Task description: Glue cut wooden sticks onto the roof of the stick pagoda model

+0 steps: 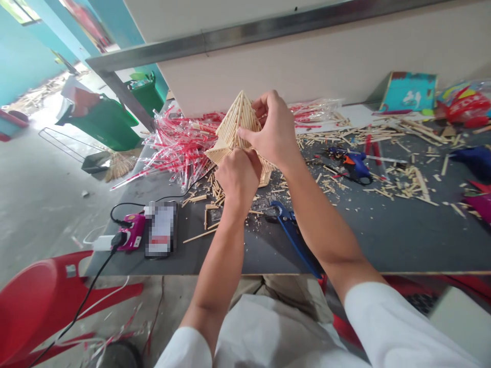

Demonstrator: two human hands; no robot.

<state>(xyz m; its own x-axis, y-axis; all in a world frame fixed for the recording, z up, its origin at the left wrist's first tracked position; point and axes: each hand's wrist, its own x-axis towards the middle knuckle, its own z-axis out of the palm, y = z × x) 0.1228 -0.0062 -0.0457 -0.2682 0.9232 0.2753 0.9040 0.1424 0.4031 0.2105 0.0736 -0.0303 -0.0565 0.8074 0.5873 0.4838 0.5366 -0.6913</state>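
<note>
Held up over the table is a small model house [230, 125] built of thin wooden sticks, with a steep pointed roof. My left hand [240, 176] is closed on its lower front part, knuckles toward me, and the fingertips are hidden. On the roof's right side, my right hand [276, 128] grips with the thumb on the front face and the fingers behind. Part of a stick-built base [265, 178] shows beneath my hands. Below them, cut stick pieces [217, 191] lie scattered on the dark table [368, 245].
Red-and-clear plastic wrappers [180, 145] heap at the back left. A blue-handled cutter [291, 232] lies near the front edge. A blue glue gun [356, 166] rests among scraps to the right. At left are a phone [161, 230] and a purple power strip [132, 232] with cords.
</note>
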